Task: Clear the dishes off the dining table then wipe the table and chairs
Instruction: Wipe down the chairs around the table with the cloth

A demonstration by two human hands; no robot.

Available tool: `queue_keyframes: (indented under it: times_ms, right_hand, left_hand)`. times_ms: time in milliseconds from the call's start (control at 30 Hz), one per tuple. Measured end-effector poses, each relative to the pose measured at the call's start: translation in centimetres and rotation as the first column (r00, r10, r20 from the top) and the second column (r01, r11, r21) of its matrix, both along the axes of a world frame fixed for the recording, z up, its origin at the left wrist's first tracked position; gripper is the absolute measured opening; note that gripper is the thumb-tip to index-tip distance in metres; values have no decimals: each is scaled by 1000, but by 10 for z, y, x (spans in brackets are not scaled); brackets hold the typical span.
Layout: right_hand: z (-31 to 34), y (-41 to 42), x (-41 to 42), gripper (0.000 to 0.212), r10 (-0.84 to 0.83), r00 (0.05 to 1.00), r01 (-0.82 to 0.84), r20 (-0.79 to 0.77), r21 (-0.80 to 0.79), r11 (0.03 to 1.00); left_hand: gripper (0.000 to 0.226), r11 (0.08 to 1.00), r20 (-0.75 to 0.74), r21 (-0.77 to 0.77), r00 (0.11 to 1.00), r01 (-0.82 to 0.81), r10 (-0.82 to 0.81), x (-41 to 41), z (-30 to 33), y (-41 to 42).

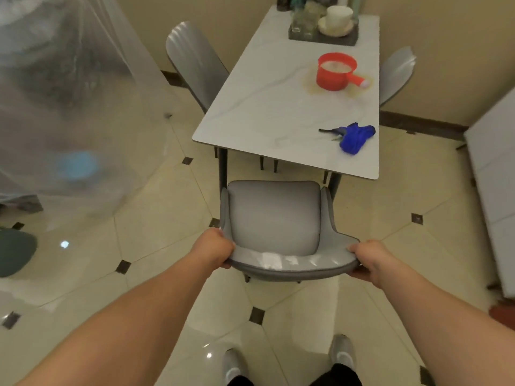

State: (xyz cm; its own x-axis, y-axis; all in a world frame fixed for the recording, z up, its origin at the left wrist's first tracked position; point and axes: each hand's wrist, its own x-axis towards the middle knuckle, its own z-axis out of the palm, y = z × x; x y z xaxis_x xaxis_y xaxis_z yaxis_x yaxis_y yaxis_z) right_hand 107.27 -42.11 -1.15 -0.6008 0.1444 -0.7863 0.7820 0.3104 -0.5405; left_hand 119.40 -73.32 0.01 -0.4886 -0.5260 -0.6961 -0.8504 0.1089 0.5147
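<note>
White marble-look dining table [267, 107] is the landmark, mostly bare: no plates or bowls visible on it, so dish clearing looks done or nearly so. Grey padded chair [274, 218] sits at the table's near end, pulled partly out, seat showing. Two more grey chairs flank the table, one on its left [195, 59], one on its right [395, 71], both tucked in. Dark tray [323, 39] with a cream cup and glassware sits at the table's far end. Red scoop [335, 72] sits right of table centre in a faint wet ring. Blue cloth [355, 136] lies at the table's near right corner, untouched. Left hand [217, 246] grips the near chair's backrest at its left corner, fingers curled round the rim; right hand [367, 260] grips the right corner likewise. Judgement: chair handling underway; wiping of chairs likely left, table wiping uncertain.
</note>
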Motion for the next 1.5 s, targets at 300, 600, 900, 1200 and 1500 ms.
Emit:
queue_keyframes:
  times_ms: [300, 600, 900, 1200, 1500]
  right_hand:
    - [-11, -75, 13, 25, -173, 983, 180, 65, -143, 973]
    - [-20, -126, -57, 31, -292, 954, 299, 68, -157, 941]
    - [-2, -131, -159, 25, -298, 954, 301, 45, -139, 943]
    - [12, -143, -205, 27, -172, 985, 168, 15, 137, 976]
    - [90, -266, -261, 43, 21, 975, 91, -222, 481, 872]
  left_hand:
    - [54, 989, -79, -139, 995, 43, -54, -41, -9, -88]
    - [41, 972, -106, -219, 989, 81, -106, -132, -15, -138]
    - [41, 974, -83, -195, 987, 118, -136, -228, -15, -140]
    - [40, 948, 17, -57, 949, 315, -314, -285, 3, -151]
    - [49, 673, -10, -16, 673, 739, -740, -323, 63, -292]
